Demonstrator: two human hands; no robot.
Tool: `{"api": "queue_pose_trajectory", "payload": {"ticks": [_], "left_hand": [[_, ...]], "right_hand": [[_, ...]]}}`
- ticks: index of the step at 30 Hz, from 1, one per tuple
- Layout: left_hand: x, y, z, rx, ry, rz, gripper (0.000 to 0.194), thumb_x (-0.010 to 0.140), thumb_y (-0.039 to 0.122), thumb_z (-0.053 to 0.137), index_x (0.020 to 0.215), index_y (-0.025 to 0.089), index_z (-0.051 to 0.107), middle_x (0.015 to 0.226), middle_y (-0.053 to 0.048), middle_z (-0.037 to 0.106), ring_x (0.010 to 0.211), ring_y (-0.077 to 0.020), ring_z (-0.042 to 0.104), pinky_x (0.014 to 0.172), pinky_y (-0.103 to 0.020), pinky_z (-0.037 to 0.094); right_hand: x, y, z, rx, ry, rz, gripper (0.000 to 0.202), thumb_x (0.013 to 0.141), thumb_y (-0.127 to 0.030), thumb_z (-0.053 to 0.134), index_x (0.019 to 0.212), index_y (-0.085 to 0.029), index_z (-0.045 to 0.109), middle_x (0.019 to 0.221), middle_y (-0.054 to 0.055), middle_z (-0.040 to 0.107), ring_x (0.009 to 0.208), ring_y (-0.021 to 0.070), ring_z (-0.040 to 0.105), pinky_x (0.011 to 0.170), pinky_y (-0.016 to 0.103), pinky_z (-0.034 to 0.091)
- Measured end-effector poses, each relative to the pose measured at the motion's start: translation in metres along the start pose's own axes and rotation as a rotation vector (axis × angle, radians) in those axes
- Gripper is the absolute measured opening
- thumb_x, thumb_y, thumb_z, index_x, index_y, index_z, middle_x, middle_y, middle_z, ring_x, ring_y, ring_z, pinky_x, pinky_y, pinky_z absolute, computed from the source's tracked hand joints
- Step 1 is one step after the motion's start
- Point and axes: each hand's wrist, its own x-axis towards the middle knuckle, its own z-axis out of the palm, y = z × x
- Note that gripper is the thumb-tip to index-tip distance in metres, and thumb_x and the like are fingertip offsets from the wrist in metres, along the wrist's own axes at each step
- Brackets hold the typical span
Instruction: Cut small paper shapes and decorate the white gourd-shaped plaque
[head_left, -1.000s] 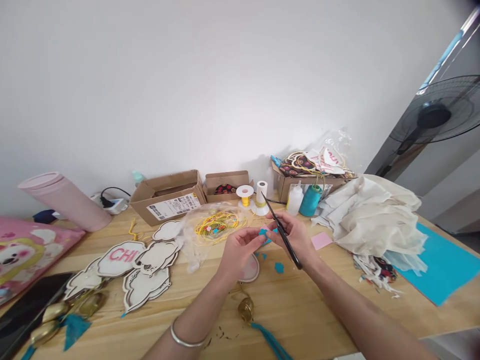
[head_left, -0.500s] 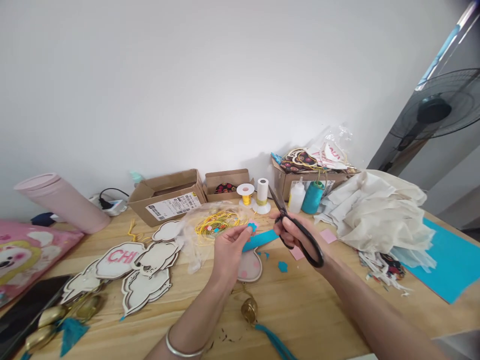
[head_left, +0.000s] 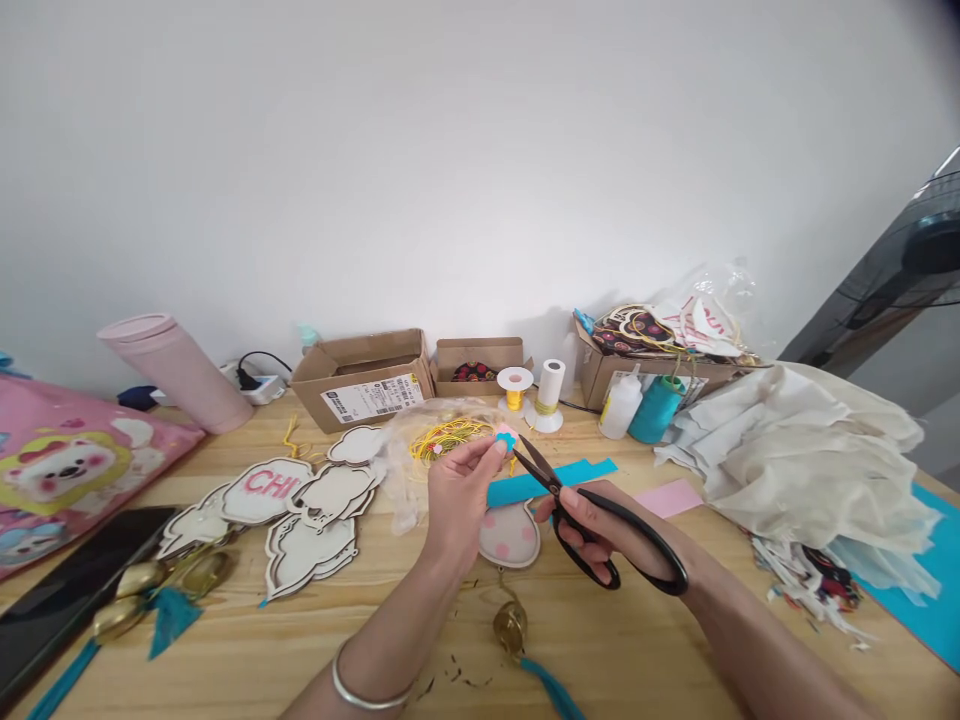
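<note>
My left hand [head_left: 466, 487] pinches a small blue flower-shaped cutout [head_left: 507, 439] between thumb and fingertips. A bit of pink shows behind the cutout. In my right hand [head_left: 600, 525] are black-handled scissors [head_left: 541, 470], their blades parted and tips close to the blue piece. A blue strip [head_left: 551, 482] lies on the table beneath the scissors. Under it, partly covered, rests a pale plaque with pink dots [head_left: 511, 535]. A brass bell [head_left: 511, 629] with a blue tassel hangs off the plaque's lower end on the wood.
White cloud-shaped plaques [head_left: 311, 550] and a bag of yellow cords [head_left: 450, 440] lie left. Behind stand cardboard boxes [head_left: 360, 375], thread spools [head_left: 550, 395] and a white glue bottle [head_left: 621, 403]. Cream fabric [head_left: 817, 450] and a pink strip [head_left: 670, 499] are right; a phone [head_left: 82, 590] lies far left.
The scissors have swung down and left, bringing their blades from pointing upward to beside the blue cutout. My view has turned slightly right-to-left, shifting the table's things rightward.
</note>
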Motion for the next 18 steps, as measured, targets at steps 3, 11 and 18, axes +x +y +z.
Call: {"api": "queue_pose_trajectory", "payload": {"ticks": [3,11,18], "left_hand": [[-0.0029,0.0017,0.0019,0.034,0.023,0.0,0.014,0.062,0.026,0.072,0.073,0.018,0.072,0.074,-0.001,0.072,0.068,-0.0122,0.062,0.066,-0.022,0.048],[0.002,-0.0035,-0.001,-0.178,0.02,-0.054,0.014,0.059,0.026,0.075,0.071,0.018,0.072,0.067,0.0,0.07,0.064,-0.0085,0.06,0.069,-0.021,0.046],[0.0002,-0.0022,0.002,-0.219,0.018,-0.058,0.011,0.06,0.024,0.075,0.069,0.018,0.072,0.068,0.001,0.07,0.066,-0.0083,0.061,0.067,-0.02,0.046]], "right_hand": [[-0.0004,0.0037,-0.0016,0.009,-0.004,-0.014,0.054,0.079,-0.062,0.04,0.09,-0.011,0.054,0.061,-0.005,0.034,0.04,0.0032,0.03,0.035,0.017,0.033],[-0.0043,-0.0016,-0.0023,-0.006,-0.041,-0.004,0.053,0.079,-0.062,0.042,0.089,-0.011,0.054,0.062,-0.005,0.032,0.043,0.0034,0.027,0.036,0.018,0.035],[-0.0037,-0.0012,0.0001,0.015,-0.014,0.01,0.053,0.079,-0.062,0.042,0.089,-0.011,0.053,0.062,-0.005,0.032,0.043,0.0033,0.028,0.036,0.018,0.035]]}}
